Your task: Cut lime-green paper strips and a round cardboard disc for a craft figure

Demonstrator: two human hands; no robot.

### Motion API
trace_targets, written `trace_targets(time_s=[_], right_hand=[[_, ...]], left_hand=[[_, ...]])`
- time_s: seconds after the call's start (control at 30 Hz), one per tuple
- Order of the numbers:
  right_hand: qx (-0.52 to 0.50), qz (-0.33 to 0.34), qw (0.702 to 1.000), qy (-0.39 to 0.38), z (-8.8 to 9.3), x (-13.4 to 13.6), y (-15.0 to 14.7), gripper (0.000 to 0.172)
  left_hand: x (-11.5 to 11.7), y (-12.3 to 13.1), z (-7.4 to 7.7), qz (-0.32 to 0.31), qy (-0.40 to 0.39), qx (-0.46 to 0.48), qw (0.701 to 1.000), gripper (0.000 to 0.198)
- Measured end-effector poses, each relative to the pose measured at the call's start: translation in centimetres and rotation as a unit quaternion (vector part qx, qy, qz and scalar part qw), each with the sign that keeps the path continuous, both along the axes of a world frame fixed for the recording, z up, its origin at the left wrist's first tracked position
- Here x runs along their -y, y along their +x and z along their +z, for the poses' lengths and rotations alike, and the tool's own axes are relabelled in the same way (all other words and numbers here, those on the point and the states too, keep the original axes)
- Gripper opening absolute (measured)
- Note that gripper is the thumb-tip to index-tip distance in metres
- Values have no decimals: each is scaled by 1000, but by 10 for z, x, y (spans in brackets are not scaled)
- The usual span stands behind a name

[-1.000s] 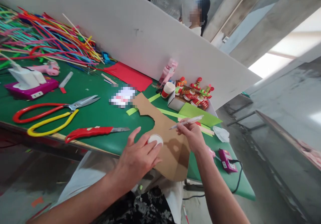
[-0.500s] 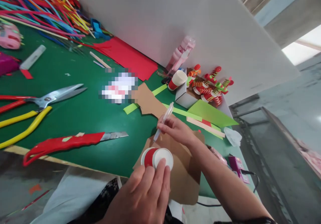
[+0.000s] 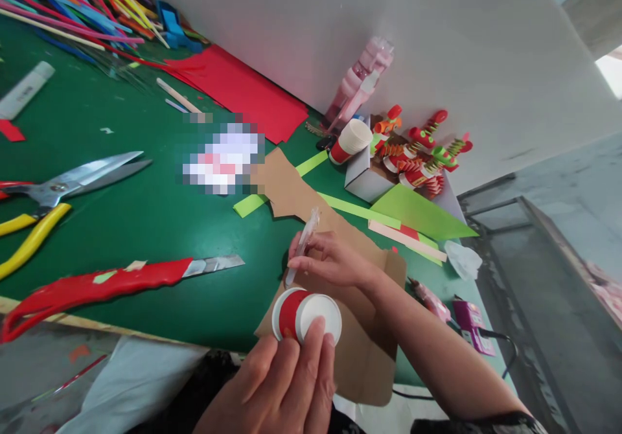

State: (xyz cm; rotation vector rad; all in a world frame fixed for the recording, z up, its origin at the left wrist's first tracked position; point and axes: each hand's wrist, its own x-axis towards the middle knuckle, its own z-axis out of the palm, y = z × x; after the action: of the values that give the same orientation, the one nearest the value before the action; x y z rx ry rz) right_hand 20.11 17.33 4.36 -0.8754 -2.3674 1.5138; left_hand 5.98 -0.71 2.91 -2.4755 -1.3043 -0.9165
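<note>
My left hand (image 3: 286, 376) presses a small white paper cup (image 3: 318, 313) with a red band down on a brown cardboard piece (image 3: 359, 363), fingertips on its white end. The cup lies with its rims to left and right. My right hand (image 3: 325, 259) grips a clear pen (image 3: 304, 246) that slants down, its tip low beside the cup's upper left edge. Whether the tip touches the cardboard I cannot tell. The cardboard stretches away from me to a notched, narrower end (image 3: 282, 181).
To the left lie a red utility knife (image 3: 121, 282) with its blade out and scissors (image 3: 58, 188). Stacked cups (image 3: 350, 141) stand beside a box (image 3: 362, 173) of paper figures. Red paper (image 3: 243, 91), green paper (image 3: 413, 210), a glue gun (image 3: 430, 299) and pipe cleaners (image 3: 82, 6) are around.
The view has shifted, so the tools at left sit further left. My right hand and the pen have moved slightly left; the pen stands steeper. My left hand still holds the cup.
</note>
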Motion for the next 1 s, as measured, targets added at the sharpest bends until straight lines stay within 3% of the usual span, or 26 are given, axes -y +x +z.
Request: trace_targets(time_s=[0.43,0.7,1.0], right_hand=[[7,74,997,35,7,-4,-11,40],[10,50,998,36,1,-4,-4,37],[-14,-8,999,-42,-8,0,8,30]], left_hand=[[-4,2,6,35,15,-8,999,30],[-3,2,8,35,23,-12,999,31],[-4,3,5,33,45,1,998,27]])
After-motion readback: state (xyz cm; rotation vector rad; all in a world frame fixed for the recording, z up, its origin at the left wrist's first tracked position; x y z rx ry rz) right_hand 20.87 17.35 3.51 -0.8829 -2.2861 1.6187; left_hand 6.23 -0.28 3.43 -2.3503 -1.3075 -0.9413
